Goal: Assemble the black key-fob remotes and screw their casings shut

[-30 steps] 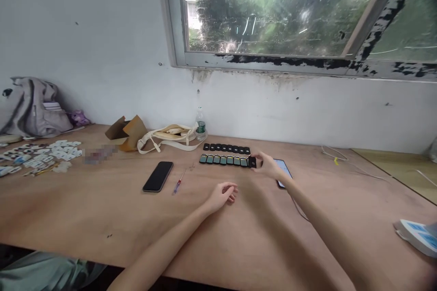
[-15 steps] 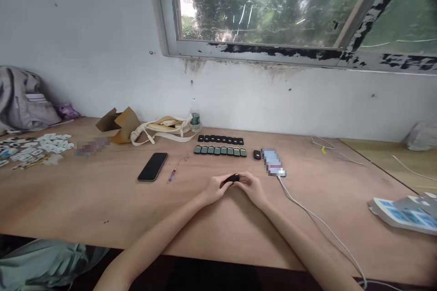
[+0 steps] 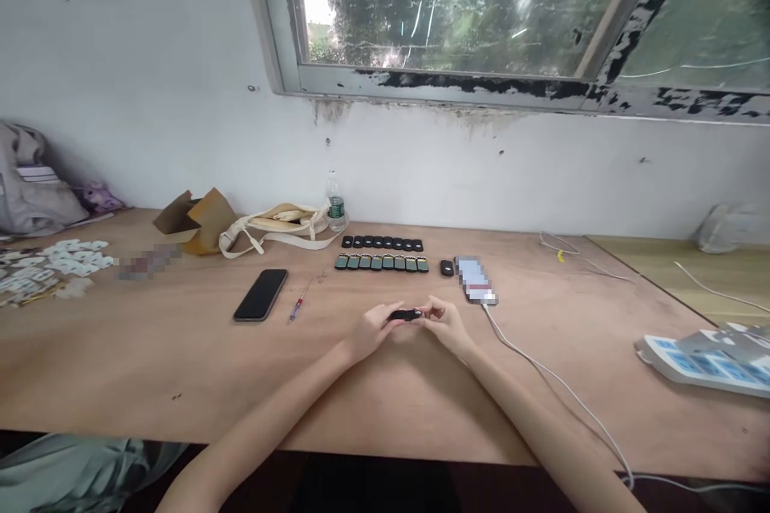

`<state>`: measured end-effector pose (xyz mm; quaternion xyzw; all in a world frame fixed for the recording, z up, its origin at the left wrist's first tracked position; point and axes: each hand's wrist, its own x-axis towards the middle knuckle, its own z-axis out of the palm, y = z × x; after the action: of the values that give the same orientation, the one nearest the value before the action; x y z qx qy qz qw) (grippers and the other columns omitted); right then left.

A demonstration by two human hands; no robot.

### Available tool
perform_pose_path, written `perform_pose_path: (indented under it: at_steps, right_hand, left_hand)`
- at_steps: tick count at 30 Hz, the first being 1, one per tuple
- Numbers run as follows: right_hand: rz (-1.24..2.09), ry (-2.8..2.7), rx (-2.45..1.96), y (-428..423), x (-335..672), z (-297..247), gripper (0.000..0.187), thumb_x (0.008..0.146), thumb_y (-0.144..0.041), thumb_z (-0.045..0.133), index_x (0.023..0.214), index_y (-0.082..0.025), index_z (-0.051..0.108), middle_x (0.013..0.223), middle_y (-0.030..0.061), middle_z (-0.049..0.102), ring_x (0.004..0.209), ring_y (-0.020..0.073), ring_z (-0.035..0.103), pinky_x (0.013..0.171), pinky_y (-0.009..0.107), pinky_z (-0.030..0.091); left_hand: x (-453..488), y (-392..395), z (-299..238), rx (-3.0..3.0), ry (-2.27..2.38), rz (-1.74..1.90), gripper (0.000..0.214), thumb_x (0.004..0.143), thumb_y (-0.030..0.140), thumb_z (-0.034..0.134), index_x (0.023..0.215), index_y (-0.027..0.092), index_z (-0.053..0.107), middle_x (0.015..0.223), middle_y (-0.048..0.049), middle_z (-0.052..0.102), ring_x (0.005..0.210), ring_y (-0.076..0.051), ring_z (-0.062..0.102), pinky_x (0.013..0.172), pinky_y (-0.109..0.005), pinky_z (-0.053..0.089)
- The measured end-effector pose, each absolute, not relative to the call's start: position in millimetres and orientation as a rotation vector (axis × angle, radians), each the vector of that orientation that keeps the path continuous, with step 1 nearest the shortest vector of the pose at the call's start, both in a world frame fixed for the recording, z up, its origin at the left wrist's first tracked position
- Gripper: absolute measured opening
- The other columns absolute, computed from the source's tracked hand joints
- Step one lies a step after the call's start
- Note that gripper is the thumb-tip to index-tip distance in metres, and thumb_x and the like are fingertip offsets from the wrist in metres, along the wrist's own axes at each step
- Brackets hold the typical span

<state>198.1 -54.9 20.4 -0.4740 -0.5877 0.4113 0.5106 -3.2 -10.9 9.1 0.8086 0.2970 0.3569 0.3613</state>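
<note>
Between my hands, just above the table, is a small black plastic fob-like case [image 3: 404, 315]. My left hand [image 3: 368, 332] pinches its left end, and the fingers of my right hand [image 3: 446, 325] close on its right end. Its details are too small to make out. Beyond it lies a row of open fob halves [image 3: 381, 263] showing greenish inner parts. Behind that row is another of black fob covers [image 3: 382, 243], each with a small light mark. One more black fob [image 3: 447, 268] sits to the right of the rows.
A dark phone [image 3: 261, 295] and a thin screwdriver [image 3: 297, 309] lie to the left. On the right is a phone [image 3: 475, 280] with a white cable [image 3: 545, 372]. A power strip [image 3: 710, 365], bottle [image 3: 336, 207], cream bag [image 3: 282, 221] and paper bag [image 3: 208, 220] also stand around.
The black case now looks flatter and more level between my hands, with more of it showing. My right fingers have shifted to its right end. The whole view has turned slightly right.
</note>
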Motion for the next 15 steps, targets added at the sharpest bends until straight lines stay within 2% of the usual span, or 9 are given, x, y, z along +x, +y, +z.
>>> perform_pose_path:
  at_steps: [3,6,11,15]
  right_hand:
    - [0.967,-1.418,-1.135,-59.9,194.7,27.9,0.023,0.070,-0.039,0.072,0.071,-0.022,0.057,0.072,-0.0016,0.062,0.067,0.0167,0.057,0.063,0.030,0.044]
    - [0.991,-1.429,-1.122,-63.7,191.5,31.1,0.022,0.071,-0.038,0.072,0.072,-0.023,0.056,0.076,-0.0007,0.063,0.072,0.0181,0.059,0.066,0.031,0.046]
    - [1.038,-1.442,-1.075,-63.0,191.3,26.7,0.019,0.072,-0.035,0.071,0.078,-0.023,0.057,0.084,0.0005,0.064,0.081,0.0195,0.062,0.074,0.033,0.048]
    - [1.082,-1.409,-1.076,-60.3,193.0,25.9,0.021,0.070,-0.035,0.072,0.080,-0.023,0.058,0.083,0.0005,0.067,0.080,0.0192,0.064,0.073,0.032,0.048]
  left_hand:
    - [-3.4,-11.8,15.3,1.955,0.805,0.926,0.037,0.085,0.037,0.057,0.118,0.021,0.062,0.112,-0.0065,0.068,0.100,-0.023,0.063,0.091,-0.034,0.049]
    - [-6.5,-9.5,17.2,2.106,0.763,0.893,0.028,0.089,0.035,0.051,0.108,0.023,0.067,0.107,-0.0050,0.070,0.097,-0.021,0.063,0.089,-0.032,0.047]
    - [-11.6,-7.5,14.6,2.329,0.748,0.843,0.028,0.092,0.030,0.046,0.108,0.023,0.067,0.102,-0.0067,0.070,0.088,-0.021,0.062,0.082,-0.031,0.047]
    - [-10.0,-11.5,18.5,2.249,0.772,0.849,0.029,0.091,0.035,0.048,0.108,0.024,0.068,0.097,-0.0060,0.072,0.084,-0.021,0.063,0.080,-0.030,0.047]
